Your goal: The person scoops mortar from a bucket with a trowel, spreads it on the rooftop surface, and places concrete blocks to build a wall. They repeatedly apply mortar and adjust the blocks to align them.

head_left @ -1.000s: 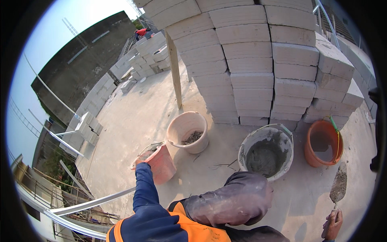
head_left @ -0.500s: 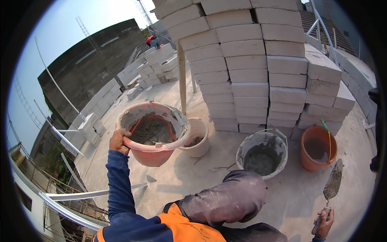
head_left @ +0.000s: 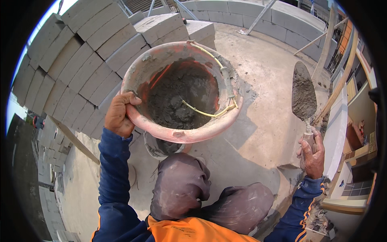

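Observation:
My left hand (head_left: 122,114) grips the rim of a reddish bucket (head_left: 181,136), which is raised in front of my knees and tipped toward me. Wet grey mortar (head_left: 177,101) lies inside it, and its pale wire handle (head_left: 209,115) hangs across the opening. Out to the right, my right hand (head_left: 312,155) is closed around the handle of a pointed trowel (head_left: 304,92). The trowel's blade is coated with mortar and points away from me. Another bucket (head_left: 155,147) stands partly hidden beneath the raised one.
Stacked pale blocks (head_left: 80,64) rise at the left, with a wooden post (head_left: 72,137) beside them. A low block wall (head_left: 258,26) curves along the far side. Wooden poles (head_left: 340,76) lean at the right, near a drop to a lower level with rubble (head_left: 320,220).
My view has swung to the right. The reddish bucket has come rightward past the block stack, still in my left hand. The trowel stays in my right hand, now further forward.

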Available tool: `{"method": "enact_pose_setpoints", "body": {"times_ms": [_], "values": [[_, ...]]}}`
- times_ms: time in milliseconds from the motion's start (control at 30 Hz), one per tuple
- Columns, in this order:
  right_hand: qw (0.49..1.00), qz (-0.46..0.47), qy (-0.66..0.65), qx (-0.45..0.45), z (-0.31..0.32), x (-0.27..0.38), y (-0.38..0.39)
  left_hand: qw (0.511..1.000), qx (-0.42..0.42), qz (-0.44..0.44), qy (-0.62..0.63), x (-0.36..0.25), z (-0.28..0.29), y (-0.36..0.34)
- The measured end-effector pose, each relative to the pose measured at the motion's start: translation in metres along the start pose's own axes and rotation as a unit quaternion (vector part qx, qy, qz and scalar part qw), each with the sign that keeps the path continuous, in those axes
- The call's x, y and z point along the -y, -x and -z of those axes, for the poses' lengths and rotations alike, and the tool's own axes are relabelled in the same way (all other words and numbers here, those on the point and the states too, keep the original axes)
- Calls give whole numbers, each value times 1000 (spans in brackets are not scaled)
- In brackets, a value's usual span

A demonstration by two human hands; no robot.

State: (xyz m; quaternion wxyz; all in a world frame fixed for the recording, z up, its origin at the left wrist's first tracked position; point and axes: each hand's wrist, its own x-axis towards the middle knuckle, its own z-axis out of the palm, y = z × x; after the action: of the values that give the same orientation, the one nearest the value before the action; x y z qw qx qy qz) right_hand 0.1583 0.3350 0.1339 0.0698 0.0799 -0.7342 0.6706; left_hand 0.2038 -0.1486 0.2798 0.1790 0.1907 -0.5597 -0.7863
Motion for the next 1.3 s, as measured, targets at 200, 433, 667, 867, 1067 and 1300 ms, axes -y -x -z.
{"method": "enact_pose_setpoints", "body": {"times_ms": [200,433,667,867,1067,1300], "values": [[984,-95,146,-48,23,68,58,970,200,134,-25,144,-102,-81],[932,-276,197,-128,19,41,75,901,316,285,-90,301,-159,-110],[924,-347,31,-159,-37,-37,93,875,337,229,-260,357,-125,-161],[960,-268,35,-79,-89,-103,44,705,346,-34,-617,333,-95,-168],[913,-350,-209,-30,-119,-81,1,592,461,-376,-544,331,-99,-140],[921,-177,-333,-98,-104,-37,-52,483,764,-65,-424,325,-107,-144]]}}
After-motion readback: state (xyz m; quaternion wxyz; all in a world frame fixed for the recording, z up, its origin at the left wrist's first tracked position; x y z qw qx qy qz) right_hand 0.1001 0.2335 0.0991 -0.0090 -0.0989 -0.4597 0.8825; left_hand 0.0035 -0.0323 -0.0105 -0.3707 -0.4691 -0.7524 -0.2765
